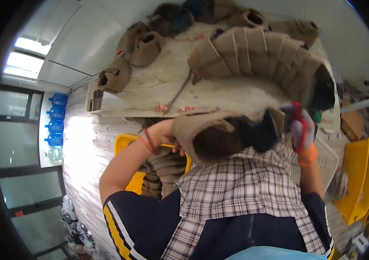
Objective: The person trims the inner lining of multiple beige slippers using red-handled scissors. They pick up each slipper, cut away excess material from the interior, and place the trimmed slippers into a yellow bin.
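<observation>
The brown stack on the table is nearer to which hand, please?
Right: the right hand is just below the brown stack; the left hand is farther off, lower left.

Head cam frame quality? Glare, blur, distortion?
Head view: glare washes out part of the plank floor at left; the gloved right hand looks soft, probably motion blur; fisheye bends the dark frames at left; corners go black.

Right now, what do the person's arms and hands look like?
The left hand has no glove, but a dark red beaded bracelet circles its wrist. The right hand wears a grey and red glove with an orange cuff. The short sleeves are navy, with yellow and white stripes.
</observation>
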A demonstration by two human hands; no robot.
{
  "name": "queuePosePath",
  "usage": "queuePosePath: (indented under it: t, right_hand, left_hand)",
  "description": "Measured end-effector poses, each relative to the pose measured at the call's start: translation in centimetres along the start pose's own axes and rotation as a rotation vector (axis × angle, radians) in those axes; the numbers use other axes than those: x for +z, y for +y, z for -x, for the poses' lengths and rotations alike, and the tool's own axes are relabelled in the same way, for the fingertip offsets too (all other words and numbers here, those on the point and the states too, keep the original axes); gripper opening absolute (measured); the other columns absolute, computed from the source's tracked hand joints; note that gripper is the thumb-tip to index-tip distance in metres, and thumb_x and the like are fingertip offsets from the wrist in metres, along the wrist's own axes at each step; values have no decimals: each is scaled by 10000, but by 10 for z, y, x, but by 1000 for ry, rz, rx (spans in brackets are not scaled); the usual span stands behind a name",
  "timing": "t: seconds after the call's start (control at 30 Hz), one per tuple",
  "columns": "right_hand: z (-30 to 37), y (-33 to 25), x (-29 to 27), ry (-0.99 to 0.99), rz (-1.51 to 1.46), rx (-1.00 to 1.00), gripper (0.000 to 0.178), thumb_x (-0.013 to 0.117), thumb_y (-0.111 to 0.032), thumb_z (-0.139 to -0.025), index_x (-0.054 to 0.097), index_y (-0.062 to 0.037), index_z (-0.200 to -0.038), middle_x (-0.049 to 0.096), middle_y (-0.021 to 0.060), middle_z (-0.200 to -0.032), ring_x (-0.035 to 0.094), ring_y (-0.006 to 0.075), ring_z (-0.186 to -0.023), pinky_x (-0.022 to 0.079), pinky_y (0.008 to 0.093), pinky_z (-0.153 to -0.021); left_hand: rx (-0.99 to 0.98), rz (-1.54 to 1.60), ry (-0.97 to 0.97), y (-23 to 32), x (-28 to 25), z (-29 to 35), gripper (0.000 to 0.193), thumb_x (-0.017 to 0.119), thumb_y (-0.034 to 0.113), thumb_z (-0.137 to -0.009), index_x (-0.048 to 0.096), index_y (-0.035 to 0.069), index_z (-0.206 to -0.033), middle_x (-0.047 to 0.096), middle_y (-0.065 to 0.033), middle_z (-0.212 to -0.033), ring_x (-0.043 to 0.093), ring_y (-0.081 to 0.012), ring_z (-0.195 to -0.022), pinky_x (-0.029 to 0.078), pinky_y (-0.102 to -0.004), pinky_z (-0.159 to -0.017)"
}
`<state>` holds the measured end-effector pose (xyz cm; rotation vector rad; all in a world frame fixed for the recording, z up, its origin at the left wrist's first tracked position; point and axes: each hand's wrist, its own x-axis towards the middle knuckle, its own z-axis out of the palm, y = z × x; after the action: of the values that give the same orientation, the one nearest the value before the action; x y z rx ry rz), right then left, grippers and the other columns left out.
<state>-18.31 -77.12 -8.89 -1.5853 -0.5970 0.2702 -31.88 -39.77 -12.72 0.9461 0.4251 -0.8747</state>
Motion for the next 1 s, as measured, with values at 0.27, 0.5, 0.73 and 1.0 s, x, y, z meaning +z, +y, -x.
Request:
queuePosePath:
  t: [0.27, 0.5, 0.73, 1.0]
  right_hand:
    - [10, 73, 39, -28, 686, 487, 606, 600, -553, -799, 575, -28, -1099, 659, 188, -864, 637, 335, -833, 495, 363, -736]
    - [9, 62, 21, 99, 855, 303, 504, 681, -432, -772, 583, -41, -1076, 652, 174, -960, 619, 338, -911, 491, 391, -766]
    - [-1, -3, 16, -296, 1092, 7, 424, 716, -354, -714, 572, -36, -955, 597, 141, -894, 577, 298, -847, 445, 391, -764]
    - [8, 4, 42, -567, 1209, -55, 374, 668, -362, -726, 583, -50, -912, 583, 122, -871, 560, 271, -845, 431, 379, -755]
  left_hand:
    - [-160, 231, -91, -89, -50, -66, 319, 603, 138, -831, 535, -80, -1054, 655, -204, -811, 635, -250, -522, 498, -289, -390]
    - [73, 419, 37, -98, -42, -66, 438, 617, 64, -808, 470, -42, -1206, 619, -142, -1094, 650, -229, -895, 569, -352, -672]
    - [129, 430, 127, -113, -32, -65, 401, 647, -48, -769, 549, 4, -1155, 633, -81, -1054, 626, -186, -925, 535, -311, -790]
    - [158, 447, -32, -107, -23, -68, 484, 624, -97, -740, 483, -26, -1198, 575, -121, -1159, 560, -210, -1066, 473, -306, -923]
